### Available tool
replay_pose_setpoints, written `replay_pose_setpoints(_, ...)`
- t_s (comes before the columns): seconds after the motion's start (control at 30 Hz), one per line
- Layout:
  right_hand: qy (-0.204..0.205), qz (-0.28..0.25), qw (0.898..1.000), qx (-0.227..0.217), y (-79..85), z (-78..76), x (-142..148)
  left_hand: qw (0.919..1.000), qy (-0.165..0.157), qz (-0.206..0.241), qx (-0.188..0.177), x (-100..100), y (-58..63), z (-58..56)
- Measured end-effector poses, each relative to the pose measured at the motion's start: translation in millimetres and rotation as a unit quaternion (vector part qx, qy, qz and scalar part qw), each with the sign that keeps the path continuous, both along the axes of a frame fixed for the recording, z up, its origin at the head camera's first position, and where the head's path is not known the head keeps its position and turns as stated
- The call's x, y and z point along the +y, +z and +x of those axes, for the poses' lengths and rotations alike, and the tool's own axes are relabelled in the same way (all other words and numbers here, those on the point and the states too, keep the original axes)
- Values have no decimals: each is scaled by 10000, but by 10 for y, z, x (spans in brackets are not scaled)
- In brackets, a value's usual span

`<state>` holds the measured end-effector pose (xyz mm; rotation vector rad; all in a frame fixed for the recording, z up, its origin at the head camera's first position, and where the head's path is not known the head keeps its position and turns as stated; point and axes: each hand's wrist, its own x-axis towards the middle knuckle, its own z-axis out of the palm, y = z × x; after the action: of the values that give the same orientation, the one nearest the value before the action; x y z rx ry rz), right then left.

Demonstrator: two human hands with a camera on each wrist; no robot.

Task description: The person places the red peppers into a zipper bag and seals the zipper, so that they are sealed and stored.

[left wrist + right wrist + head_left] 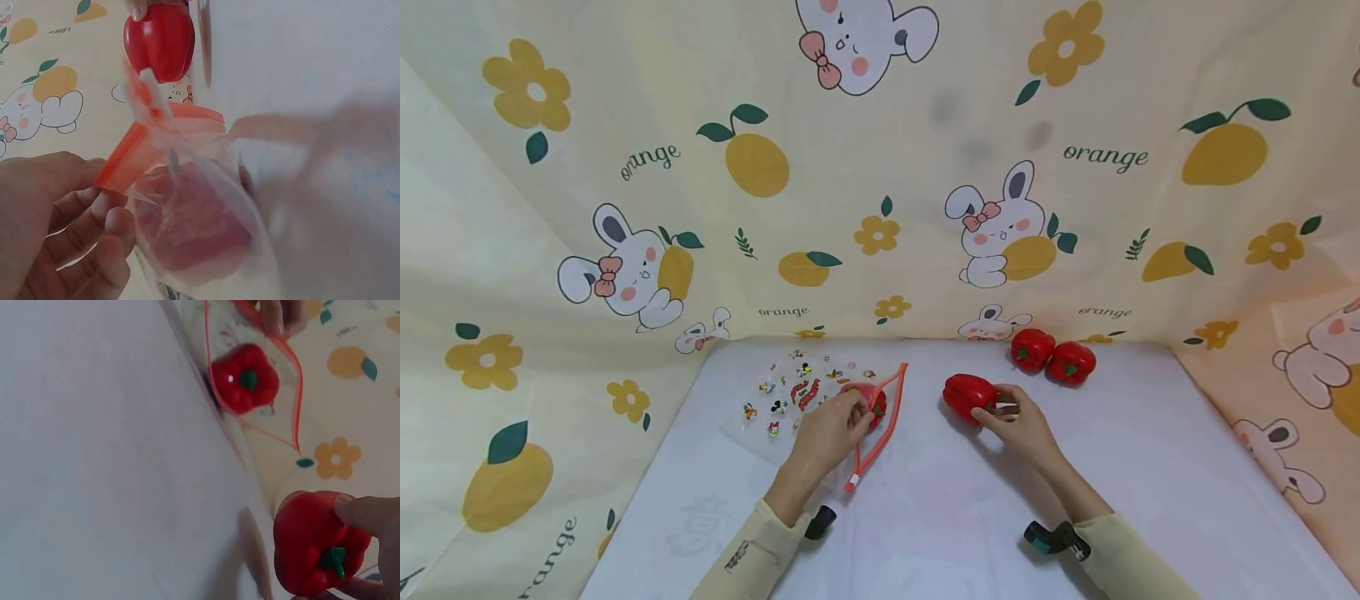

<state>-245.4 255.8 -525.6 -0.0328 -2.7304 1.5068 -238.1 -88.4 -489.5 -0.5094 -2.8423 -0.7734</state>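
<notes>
A clear zip bag (778,408) with cartoon prints and an orange-red zip edge lies on the left of the table, its mouth parted toward the right. Inside it sits one red bell pepper (245,378), its green stem facing the opening. My left hand (835,425) pinches the upper zip edge (122,156) between thumb and fingers. In my right hand (1022,425) is a second red bell pepper (967,397), gripped near its stem end and held above the table, to the right of the bag's mouth.
Two more red bell peppers, one (1032,350) beside the other (1071,363), stand at the back right of the white table (955,525). A patterned cloth (880,242) hangs behind and at both sides. Each wrist wears a small black camera (822,522).
</notes>
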Motion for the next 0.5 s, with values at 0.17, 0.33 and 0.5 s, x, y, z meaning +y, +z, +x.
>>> replay_pose_setpoints(0.17, 208, -133, 9997, -5, 23, 70, -92, 10000, 25, -36, 6, 4, 8, -5)
replay_pose_setpoints(0.33, 403, -242, 9988, 99, 23, 143, -184, 9999, 18, -97, 73, -5, 6, 0)
replay_pose_setpoints(0.5, 491, -267, 9984, 25, 27, 213, -265, 9998, -36, -131, 121, -2, 6, 4)
